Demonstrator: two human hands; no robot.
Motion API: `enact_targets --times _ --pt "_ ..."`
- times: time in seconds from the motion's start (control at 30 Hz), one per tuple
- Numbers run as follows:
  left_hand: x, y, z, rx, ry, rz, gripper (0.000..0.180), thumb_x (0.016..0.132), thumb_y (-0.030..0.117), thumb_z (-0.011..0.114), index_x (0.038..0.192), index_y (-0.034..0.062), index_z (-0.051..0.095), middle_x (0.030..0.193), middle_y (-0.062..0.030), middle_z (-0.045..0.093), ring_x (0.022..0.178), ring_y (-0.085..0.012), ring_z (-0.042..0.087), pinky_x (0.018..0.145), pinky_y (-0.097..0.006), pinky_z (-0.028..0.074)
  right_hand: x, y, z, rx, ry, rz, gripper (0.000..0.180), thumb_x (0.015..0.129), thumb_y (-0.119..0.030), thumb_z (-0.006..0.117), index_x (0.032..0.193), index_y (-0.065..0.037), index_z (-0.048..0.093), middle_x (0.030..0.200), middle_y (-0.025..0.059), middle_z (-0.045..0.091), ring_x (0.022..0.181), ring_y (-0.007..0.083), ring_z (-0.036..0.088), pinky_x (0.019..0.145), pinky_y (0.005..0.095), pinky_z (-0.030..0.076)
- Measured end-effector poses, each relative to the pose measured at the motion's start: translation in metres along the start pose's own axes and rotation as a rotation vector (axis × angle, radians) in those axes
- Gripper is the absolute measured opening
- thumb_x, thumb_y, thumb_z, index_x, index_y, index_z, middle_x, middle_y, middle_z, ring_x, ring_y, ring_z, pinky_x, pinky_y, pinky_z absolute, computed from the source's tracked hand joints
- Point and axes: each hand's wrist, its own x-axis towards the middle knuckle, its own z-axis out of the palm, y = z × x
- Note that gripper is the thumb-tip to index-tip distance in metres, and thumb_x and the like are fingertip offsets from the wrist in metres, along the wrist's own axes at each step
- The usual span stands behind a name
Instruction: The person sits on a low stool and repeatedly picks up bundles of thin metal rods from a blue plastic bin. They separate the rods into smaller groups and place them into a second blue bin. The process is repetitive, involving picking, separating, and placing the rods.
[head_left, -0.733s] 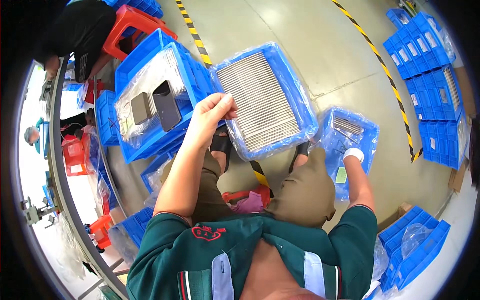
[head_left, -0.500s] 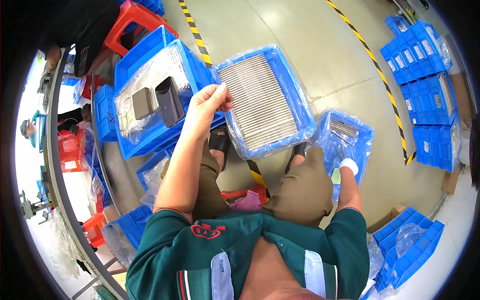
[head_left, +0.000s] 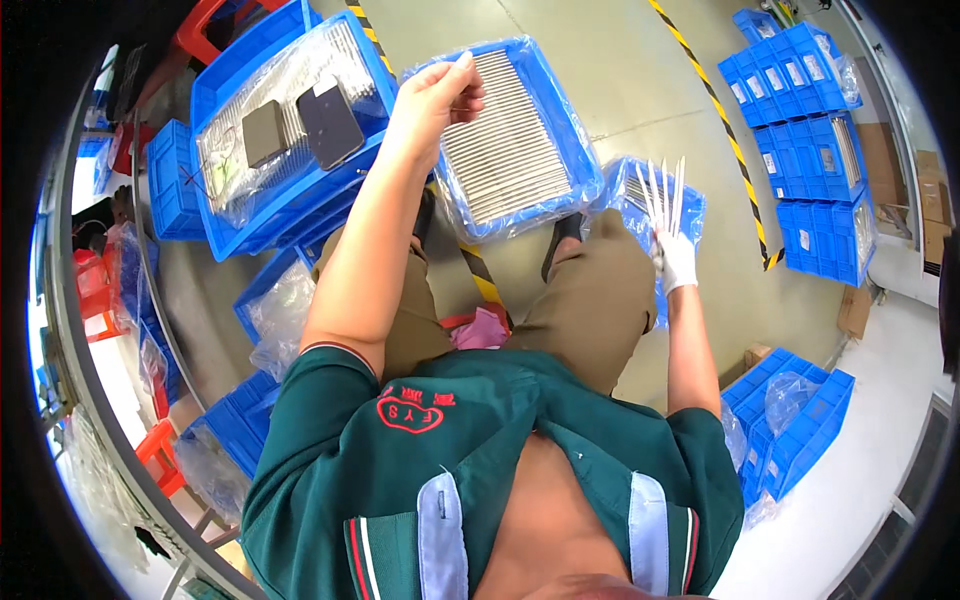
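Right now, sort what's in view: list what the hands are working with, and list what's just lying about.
In hand:
- left hand at the rim of the blue tray of thin metal strips
- right hand, white-gloved, holding a fan of strips over a smaller blue bin

Lying about:
- two dark flat devices on the bagged tray at left
- stacked blue bins
- red stool

I see bare floor (head_left: 640, 90) past the middle blue tray (head_left: 575, 150), so a hand can pass there. My left hand (head_left: 435, 95) sits at that tray's near edge. The big tray (head_left: 215, 90) blocks the left. My knees (head_left: 590, 270) fill the gap below. Blue bins (head_left: 810, 130) wall off the far right.
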Motion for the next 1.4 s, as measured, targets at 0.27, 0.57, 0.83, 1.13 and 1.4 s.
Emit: enact_targets --times 0.27,0.57,0.83,1.13,1.4 --pt "0.003 0.015 -0.011 -0.176 0.003 0.013 0.031 0.090 0.037 0.059 0.079 0.0075 0.058 0.069 -0.0003 0.057 0.060 -0.0091 0.053 0.059 -0.023 0.044 -0.097 -0.180 0.098 0.137 -0.034 -0.499 0.017 0.086 -0.022 0.064 0.080 -0.006 0.059 0.058 0.0009 0.055 0.042 0.0059 0.044 0.039 0.0208 0.032" --pt "0.010 0.025 -0.032 -0.494 0.032 0.065 0.029 0.092 0.035 0.055 0.088 0.0068 0.059 0.074 -0.0015 0.058 0.066 -0.0117 0.056 0.063 -0.026 0.049 -0.091 -0.184 0.191 -0.067 -0.300 -0.529 0.019 0.087 -0.022 0.063 0.084 -0.003 0.059 0.059 0.0000 0.056 0.051 0.0058 0.046 0.048 0.0222 0.037" --pt "0.006 0.016 -0.022 -0.454 -0.023 0.056 0.028 0.093 0.033 0.054 0.088 0.0063 0.060 0.074 -0.0010 0.058 0.066 -0.0110 0.056 0.064 -0.026 0.049 -0.080 -0.165 0.208 -0.057 -0.229 -0.658 0.017 0.087 -0.020 0.062 0.086 -0.003 0.058 0.060 -0.0009 0.055 0.050 0.0043 0.044 0.044 0.0202 0.035" --pt "-0.004 -0.002 0.015 -0.220 -0.162 -0.040 0.025 0.092 0.028 0.057 0.094 0.0041 0.064 0.076 -0.0011 0.060 0.069 -0.0101 0.056 0.066 -0.025 0.047 -0.070 -0.171 0.202 0.007 -0.189 -0.623 0.021 0.085 -0.019 0.062 0.092 0.001 0.062 0.069 0.0057 0.062 0.063 0.0097 0.054 0.059 0.0271 0.045" --pt "-0.002 -0.014 0.023 -0.012 -0.161 -0.021 0.022 0.090 0.026 0.059 0.092 0.0049 0.065 0.075 -0.0001 0.062 0.068 -0.0090 0.057 0.065 -0.024 0.046 -0.059 -0.162 0.205 -0.114 -0.042 -0.845 0.020 0.085 -0.019 0.064 0.092 0.000 0.061 0.073 0.0044 0.062 0.064 0.0081 0.054 0.058 0.0242 0.044"
